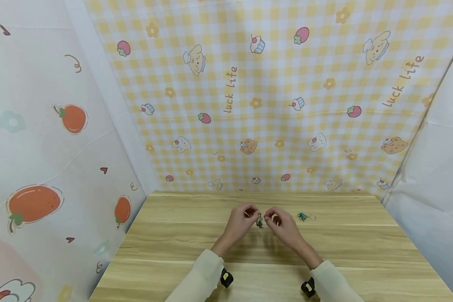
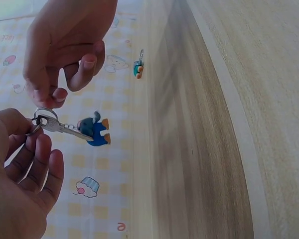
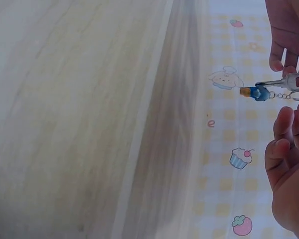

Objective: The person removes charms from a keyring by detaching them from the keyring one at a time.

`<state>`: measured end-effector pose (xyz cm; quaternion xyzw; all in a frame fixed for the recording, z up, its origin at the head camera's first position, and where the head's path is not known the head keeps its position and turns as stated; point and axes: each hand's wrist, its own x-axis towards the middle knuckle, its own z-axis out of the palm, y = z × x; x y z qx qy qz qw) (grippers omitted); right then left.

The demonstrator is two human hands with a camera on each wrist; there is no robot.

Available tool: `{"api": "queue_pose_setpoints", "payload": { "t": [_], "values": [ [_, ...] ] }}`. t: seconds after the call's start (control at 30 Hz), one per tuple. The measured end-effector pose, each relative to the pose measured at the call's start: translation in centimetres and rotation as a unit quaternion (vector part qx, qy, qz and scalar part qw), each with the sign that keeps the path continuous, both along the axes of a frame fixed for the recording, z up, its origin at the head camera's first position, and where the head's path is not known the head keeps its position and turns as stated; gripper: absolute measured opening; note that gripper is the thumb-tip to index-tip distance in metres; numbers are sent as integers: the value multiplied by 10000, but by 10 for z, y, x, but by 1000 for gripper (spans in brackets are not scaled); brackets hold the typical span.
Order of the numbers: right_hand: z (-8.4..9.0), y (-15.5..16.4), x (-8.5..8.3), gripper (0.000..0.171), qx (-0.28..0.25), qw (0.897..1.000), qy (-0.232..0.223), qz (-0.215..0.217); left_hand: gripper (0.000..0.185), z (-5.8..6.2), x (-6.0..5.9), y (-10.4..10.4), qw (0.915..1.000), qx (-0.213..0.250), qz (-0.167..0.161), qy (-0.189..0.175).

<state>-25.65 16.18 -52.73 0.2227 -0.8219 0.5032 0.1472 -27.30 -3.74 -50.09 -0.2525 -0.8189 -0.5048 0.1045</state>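
My left hand [image 1: 243,221] pinches a metal split ring [image 2: 36,124] between thumb and fingertips, its other fingers loosely bent. From the ring hang a silver key [image 2: 60,127] and, on a short chain, a small figure charm [image 2: 97,132] in blue with orange feet. All of this is held up above the table. Facing it from the right, my right hand [image 1: 284,226] has its thumb and forefinger brought together, their tips right at the ring's edge. I cannot tell whether those fingertips grip the ring.
A second keychain, with a green figure charm [image 1: 302,216] and a ring [image 1: 312,217], lies on the wooden table [image 1: 166,243] to the right of my hands. A yellow checked cloth [image 1: 226,126] hangs behind the table, with white printed cloth [image 1: 79,159] along the left.
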Motion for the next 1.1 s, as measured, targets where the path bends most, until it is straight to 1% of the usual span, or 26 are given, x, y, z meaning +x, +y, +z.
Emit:
{"api": "queue_pose_setpoints", "payload": {
  "t": [0.1, 0.23, 0.4, 0.67, 0.83, 1.1],
  "values": [
    [1, -1, -1, 6, -42, 9999, -141, -25, 10, 0, 0, 0, 10000, -1, -22, 40],
    [4, -3, -1, 7, -87, 9995, -305, 61, 9, -1, 0, 0, 10000, -58, -46, 52],
    [4, -5, -1, 6, -63, 9995, -286, 96, 9, -3, 0, 1, 9998, -64, -95, 135],
    [5, -5, -1, 12, -110, 9994, -287, 183, 10, -2, 3, 2, 9998, -96, -118, 85],
    [8, -5, 1, 15, -80, 9997, -150, 191, 11, 0, 3, 2, 9998, -132, -97, 125],
    [5, -2, 0, 16, -71, 9989, 349, 300, 11, 1, 2, 2, 9997, -241, -2, 76]
  ]
}}
